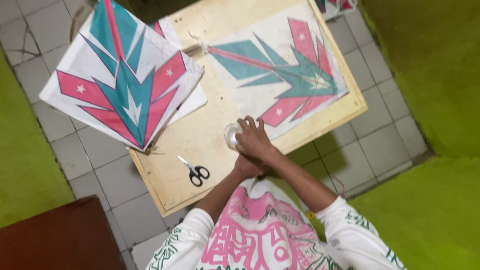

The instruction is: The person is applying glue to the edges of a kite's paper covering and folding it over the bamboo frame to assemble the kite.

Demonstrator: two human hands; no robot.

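Right hand [255,137] closed over small clear tub [232,134] on bench [197,136]; left hand [248,166] beneath, grip unclear. Risk: tub tips, spilling toward the kite [286,72] just beyond; scissors [194,171] lie nearby.

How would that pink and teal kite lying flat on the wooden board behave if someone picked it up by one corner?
The kite looks like thin paper lying flat on the board, so it is probably very light and would likely flop or bend. It may tear easily, since the sheet seems thin and slightly wrinkled. A nudge would probably slide it across the smooth board.
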